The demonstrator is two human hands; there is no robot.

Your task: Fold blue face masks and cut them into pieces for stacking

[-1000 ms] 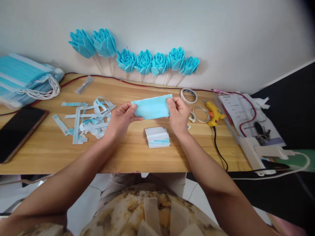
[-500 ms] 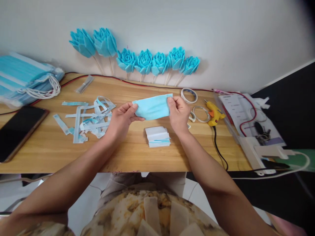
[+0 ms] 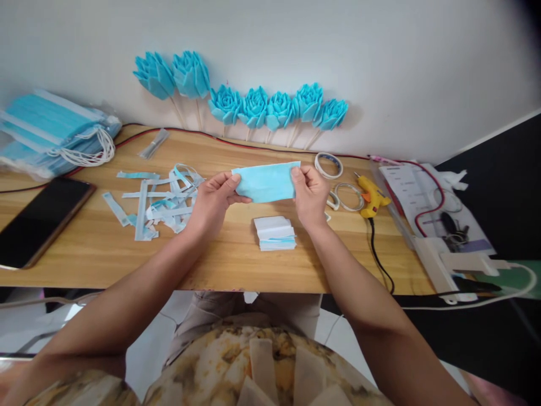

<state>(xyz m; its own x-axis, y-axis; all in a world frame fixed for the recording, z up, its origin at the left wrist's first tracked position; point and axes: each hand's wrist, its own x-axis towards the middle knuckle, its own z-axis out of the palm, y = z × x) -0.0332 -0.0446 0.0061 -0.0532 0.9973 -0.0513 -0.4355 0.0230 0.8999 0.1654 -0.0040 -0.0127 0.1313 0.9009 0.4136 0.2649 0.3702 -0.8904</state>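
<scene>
A light blue rectangle of face mask fabric is stretched between my hands above the table. My left hand pinches its left end, thumb on top. At the right end, my right hand grips the edge between thumb and fingers. Below it on the wood lies a small stack of white and blue fabric pieces. Left of my left hand is a loose heap of cut mask strips.
Blue fabric flowers on sticks lean against the wall. Bagged face masks and a phone are at left. Tape rolls, a yellow glue gun, papers and a power strip are at right.
The view has shifted slightly, so the table's contents appear a little farther right. Both hands keep hold of the fabric rectangle, which looks somewhat flatter and more level.
</scene>
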